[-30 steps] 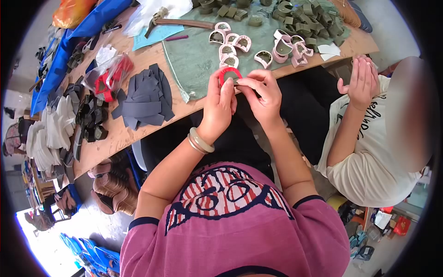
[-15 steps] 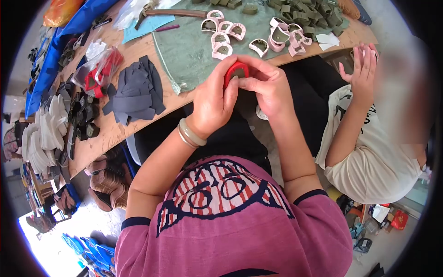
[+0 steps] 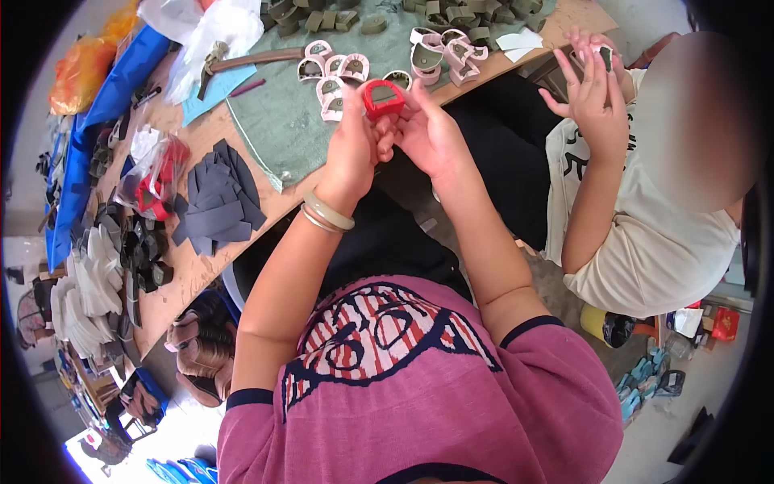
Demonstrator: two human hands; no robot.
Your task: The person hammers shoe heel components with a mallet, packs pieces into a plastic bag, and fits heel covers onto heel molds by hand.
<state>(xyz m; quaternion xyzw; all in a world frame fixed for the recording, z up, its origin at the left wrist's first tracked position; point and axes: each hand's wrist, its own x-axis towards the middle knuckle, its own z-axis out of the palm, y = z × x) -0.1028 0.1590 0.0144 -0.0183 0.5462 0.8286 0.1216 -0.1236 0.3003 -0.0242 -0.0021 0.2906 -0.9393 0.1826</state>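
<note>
Between my two hands, above the near edge of the table, is a small red D-shaped piece [image 3: 383,98] with an olive-grey middle. My left hand [image 3: 352,157] grips it from the left, thumb up along its side and fingers curled beneath. My right hand [image 3: 435,141] holds it at the right, with its thumb near the edge; some fingertips are hidden behind. Just beyond lie several pink curved pieces with olive insides [image 3: 331,89]. Another group of pink pieces [image 3: 459,58] sits farther right on the green sheet [image 3: 278,129].
A hammer [image 3: 250,60] lies at the back. To the left are dark grey strips [image 3: 216,202], a bag with red pieces [image 3: 153,181] and white strips [image 3: 85,294]. Olive loops [image 3: 484,12] are heaped at the far side. A co-worker's hand [image 3: 592,101] is raised at the right.
The red piece has turned so its rounded face shows more. My fingers have shifted around it, with the right hand opened out somewhat. The camera view has swung, moving the table leftward.
</note>
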